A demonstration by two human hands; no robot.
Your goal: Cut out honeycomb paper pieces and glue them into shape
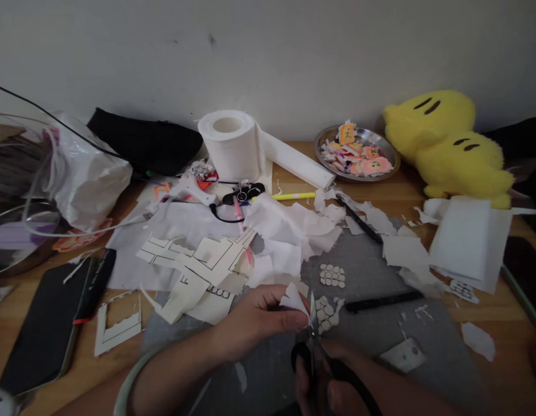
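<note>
My left hand [255, 318] pinches a small white paper piece [294, 300] between thumb and fingers, near the bottom centre. Just to its right, my right hand [326, 375] is wrapped round the black handles of a pair of scissors [312, 323]. The blades point up and meet the edge of the paper piece. Beside the blades lies a paper cutout with rounded cells [326, 315]. A second cutout of several small circles [332, 275] rests on the grey mat [358, 266] above it.
Drawn paper scraps [198, 271] lie left of centre. Behind are a white roll [231, 150], a metal bowl of coloured pieces [393, 170] and yellow plush toys [458, 156]. A black pen [384, 301] lies right; a phone [45, 323] and black-handled tool [95, 283] lie left.
</note>
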